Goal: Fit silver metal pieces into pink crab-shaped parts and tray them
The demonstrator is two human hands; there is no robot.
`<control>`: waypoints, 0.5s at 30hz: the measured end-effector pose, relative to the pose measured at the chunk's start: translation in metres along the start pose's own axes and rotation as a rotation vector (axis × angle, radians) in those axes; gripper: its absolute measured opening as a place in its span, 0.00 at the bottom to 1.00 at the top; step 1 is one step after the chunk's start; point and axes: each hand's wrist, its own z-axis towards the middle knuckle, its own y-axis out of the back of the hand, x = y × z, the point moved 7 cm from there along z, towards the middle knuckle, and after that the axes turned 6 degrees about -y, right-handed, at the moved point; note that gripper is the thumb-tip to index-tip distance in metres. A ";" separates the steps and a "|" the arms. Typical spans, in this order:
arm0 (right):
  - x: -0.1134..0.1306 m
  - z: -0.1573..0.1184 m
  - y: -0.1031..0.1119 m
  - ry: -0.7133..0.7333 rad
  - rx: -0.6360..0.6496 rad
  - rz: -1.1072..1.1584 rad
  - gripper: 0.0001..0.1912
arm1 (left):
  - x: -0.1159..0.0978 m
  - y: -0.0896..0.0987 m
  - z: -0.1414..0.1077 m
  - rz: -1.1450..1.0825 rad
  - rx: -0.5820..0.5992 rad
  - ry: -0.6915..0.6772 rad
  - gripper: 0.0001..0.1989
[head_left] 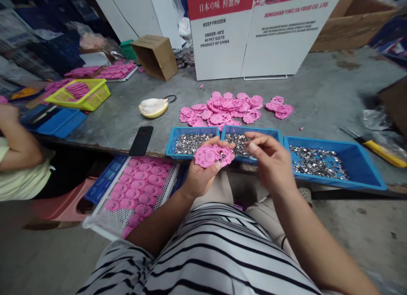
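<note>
My left hand point(203, 176) holds a pink plastic piece point(206, 155) with scalloped edges; small shiny metal bits show in its right part. To the right, my right hand point(270, 159) has thumb and forefinger pinched together, and whatever is between them is too small to make out. It hovers in front of the middle blue tray point(276, 133), which holds small silvery metal parts point(237, 143). A left blue tray point(170, 142) and a larger right blue tray point(365, 163) hold similar parts. Behind them lies a heap of pink pieces point(227, 106).
A phone point(141, 141) and a yellow rind-like bowl point(153, 108) lie left on the table. A white crate point(104, 216) of pink pieces stands low at left, near another person's arm point(22, 150). White cartons point(219, 49) stand behind; a yellow-handled tool point(384, 153) lies right.
</note>
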 end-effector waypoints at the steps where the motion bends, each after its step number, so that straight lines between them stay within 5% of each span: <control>1: 0.003 0.005 0.015 0.027 -0.068 -0.040 0.10 | 0.000 0.000 0.001 -0.027 -0.015 0.020 0.24; 6: 0.015 0.029 0.102 0.159 -0.416 -0.336 0.08 | 0.001 0.003 0.002 -0.052 -0.073 0.092 0.22; 9: 0.011 0.038 0.143 -0.007 -0.515 -0.610 0.04 | 0.002 0.006 -0.001 -0.062 -0.124 0.141 0.22; 11: 0.004 0.042 0.155 -0.191 -0.421 -0.947 0.02 | 0.002 0.009 -0.003 -0.062 -0.165 0.182 0.22; 15: -0.021 0.041 0.144 -0.408 0.003 -1.463 0.09 | 0.011 0.003 -0.008 -0.084 -0.160 0.372 0.27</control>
